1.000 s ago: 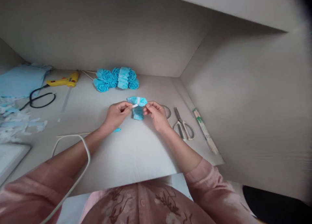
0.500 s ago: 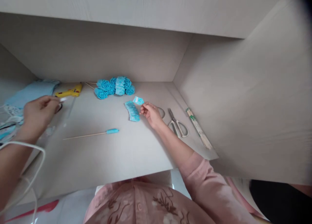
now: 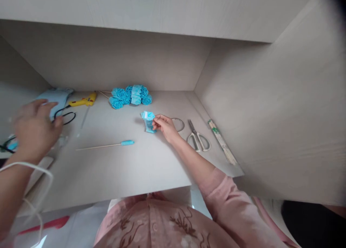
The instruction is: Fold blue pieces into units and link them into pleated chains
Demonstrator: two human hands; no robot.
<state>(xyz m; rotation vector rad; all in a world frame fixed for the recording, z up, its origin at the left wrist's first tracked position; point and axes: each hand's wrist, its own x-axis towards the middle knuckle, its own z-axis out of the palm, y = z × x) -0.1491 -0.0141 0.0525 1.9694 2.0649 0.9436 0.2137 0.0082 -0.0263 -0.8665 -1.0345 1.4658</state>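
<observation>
In the head view my right hand (image 3: 165, 127) pinches a small blue crepe-paper petal (image 3: 147, 115) with a white strip on it. Just beneath lies a stack of pleated blue paper petals (image 3: 149, 126), partly covered by the petal and my fingers. Blurred by motion, my left hand (image 3: 38, 127) is at the far left with its fingers apart, and nothing shows in it. A thin stick with a blue wrapped tip (image 3: 127, 142) lies on the table between my hands.
At the back lie several blue paper roses (image 3: 121, 97) and a yellow glue gun (image 3: 85, 99) with a black cord. A wire ring (image 3: 183, 125), scissors (image 3: 198, 140) and a bundle of sticks (image 3: 221, 141) lie on the right. A white cable (image 3: 29, 164) crosses my left forearm.
My left hand has moved left and down and opened; the small white piece between its fingers no longer shows. My right hand has drawn the petal slightly left, over the stack.
</observation>
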